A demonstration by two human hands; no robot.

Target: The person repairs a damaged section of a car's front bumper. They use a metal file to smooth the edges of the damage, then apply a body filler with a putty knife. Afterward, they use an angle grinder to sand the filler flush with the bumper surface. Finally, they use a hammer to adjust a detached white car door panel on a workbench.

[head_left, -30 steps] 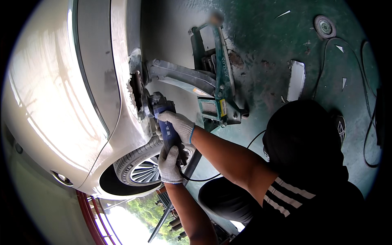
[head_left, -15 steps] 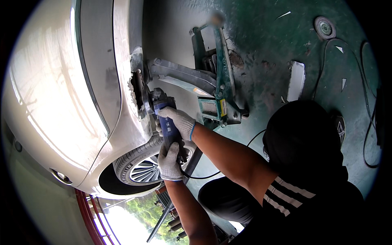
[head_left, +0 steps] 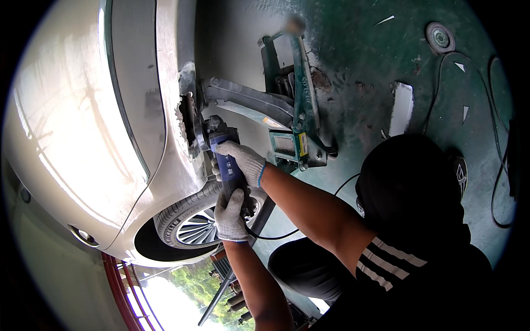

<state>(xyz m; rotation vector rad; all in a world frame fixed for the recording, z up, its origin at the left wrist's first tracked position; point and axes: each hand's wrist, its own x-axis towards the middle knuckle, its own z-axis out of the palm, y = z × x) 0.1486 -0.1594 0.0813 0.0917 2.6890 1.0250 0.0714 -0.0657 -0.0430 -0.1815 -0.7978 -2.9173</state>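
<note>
I hold a blue and black angle grinder (head_left: 227, 166) in both gloved hands. My right hand (head_left: 248, 161) wraps round its front body, thumb along the near side and fingers showing past the far edge. My left hand (head_left: 230, 219) is closed on the rear handle, where a black cord (head_left: 279, 238) runs off. The grinder's dark disc (head_left: 199, 135) sits at the lower sill of a light-coloured car (head_left: 83, 121), beside a ragged, rusty opening (head_left: 188, 113). Whether the disc touches the metal cannot be made out.
A green floor jack (head_left: 301, 105) reaches its lifting arm (head_left: 248, 96) to the sill. The car's wheel (head_left: 196, 229) is close below my left hand. A pale metal strip (head_left: 401, 109), a round disc (head_left: 440, 37) and a loose black cable (head_left: 490, 88) lie on the green floor.
The view has shifted slightly, with the car's sill a little further right. My hands keep the same grip, and the grinder stays at the sill opening.
</note>
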